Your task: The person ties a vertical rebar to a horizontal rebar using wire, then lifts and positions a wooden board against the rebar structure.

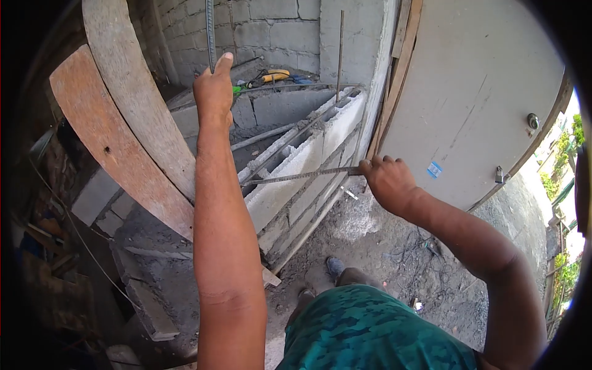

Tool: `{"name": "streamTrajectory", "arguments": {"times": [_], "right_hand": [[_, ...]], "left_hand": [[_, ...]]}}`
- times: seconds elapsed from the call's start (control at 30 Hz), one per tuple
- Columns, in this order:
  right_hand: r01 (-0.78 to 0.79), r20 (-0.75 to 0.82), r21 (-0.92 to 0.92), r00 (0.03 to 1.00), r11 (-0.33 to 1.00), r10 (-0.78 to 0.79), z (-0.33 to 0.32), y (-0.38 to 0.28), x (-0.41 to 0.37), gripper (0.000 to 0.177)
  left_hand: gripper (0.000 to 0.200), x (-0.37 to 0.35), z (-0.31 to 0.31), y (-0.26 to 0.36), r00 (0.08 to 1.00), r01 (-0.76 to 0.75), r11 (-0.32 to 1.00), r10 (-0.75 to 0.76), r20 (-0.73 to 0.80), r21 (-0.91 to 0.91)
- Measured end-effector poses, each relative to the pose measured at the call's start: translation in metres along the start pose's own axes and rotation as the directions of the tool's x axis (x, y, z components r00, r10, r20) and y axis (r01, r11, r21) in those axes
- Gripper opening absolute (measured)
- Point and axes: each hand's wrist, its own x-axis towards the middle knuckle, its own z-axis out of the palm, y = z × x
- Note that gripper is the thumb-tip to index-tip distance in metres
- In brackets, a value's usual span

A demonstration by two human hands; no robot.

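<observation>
My left hand (213, 92) is raised at the top, its fingers wrapped round an upright ribbed steel bar (211, 31). My right hand (387, 179) grips the end of a second, dark bar (302, 177), which runs left across the front of a low block wall (302, 166). The far end of that bar lies near the wall's top edge, left of centre. More bars rest along the hollow top of the blocks.
Two wooden planks (123, 135) lean at the left. A thin rod (340, 55) stands upright from the wall. Behind lies a yellow tool (275, 75). A grey door (475, 92) is at the right. Wires (425, 259) lie on the ground.
</observation>
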Motion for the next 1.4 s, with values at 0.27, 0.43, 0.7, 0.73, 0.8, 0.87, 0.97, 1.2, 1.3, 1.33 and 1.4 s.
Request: {"name": "streamTrajectory", "arguments": {"times": [0.27, 0.43, 0.7, 0.73, 0.8, 0.87, 0.97, 1.2, 1.3, 1.33, 1.4], "right_hand": [[0.182, 0.330, 0.093, 0.922, 0.979, -0.203, -0.033, 0.016, 0.025, 0.019], [0.138, 0.425, 0.428, 0.841, 0.893, -0.334, 0.011, 0.035, 0.029, 0.025], [0.243, 0.308, 0.399, 0.873, 0.884, -0.379, 0.076, 0.064, 0.064, 0.032], [0.266, 0.301, 0.400, 0.866, 0.877, -0.400, 0.081, 0.062, 0.068, 0.032], [0.234, 0.248, 0.305, 0.917, 0.923, -0.314, 0.095, 0.054, 0.072, 0.031], [0.218, 0.195, 0.313, 0.938, 0.924, -0.287, 0.098, 0.052, 0.072, 0.030], [0.220, 0.293, 0.375, 0.894, 0.901, -0.340, 0.085, 0.052, 0.074, 0.037], [0.209, 0.261, 0.719, 0.802, 0.663, -0.537, 0.144, 0.040, 0.062, 0.041], [0.084, 0.312, 0.843, 0.728, 0.532, -0.610, 0.162, 0.023, 0.052, 0.043], [-0.020, 0.329, 0.901, 0.682, 0.433, -0.653, 0.169, 0.017, 0.048, 0.044], [-0.064, 0.324, 0.925, 0.645, 0.373, -0.692, 0.188, 0.007, 0.044, 0.045]], "left_hand": [[0.061, 0.004, 0.001, -0.005, 0.997, -0.023, 0.999, 0.026, -0.072, 0.040], [0.063, 0.004, 0.002, -0.002, 0.995, 0.012, 0.998, -0.005, -0.104, 0.066], [0.058, -0.002, 0.004, 0.003, 0.980, 0.091, 0.986, -0.064, -0.188, 0.138], [0.056, -0.002, 0.004, 0.005, 0.981, 0.105, 0.985, -0.080, -0.179, 0.137], [0.054, -0.005, 0.003, 0.004, 0.977, 0.131, 0.981, -0.103, -0.188, 0.145], [0.050, -0.004, 0.003, 0.003, 0.986, 0.062, 0.986, -0.037, -0.162, 0.153], [0.044, 0.000, 0.002, -0.003, 0.981, -0.009, 0.986, 0.041, -0.190, 0.168], [0.043, -0.007, 0.010, 0.005, 0.980, 0.031, 0.985, 0.003, -0.199, 0.170], [0.046, -0.007, 0.011, 0.005, 0.982, 0.012, 0.985, 0.021, -0.189, 0.174], [0.046, -0.006, 0.011, 0.004, 0.981, 0.024, 0.983, 0.011, -0.191, 0.184], [0.046, -0.005, 0.012, 0.003, 0.979, 0.003, 0.984, 0.034, -0.201, 0.177]]}}
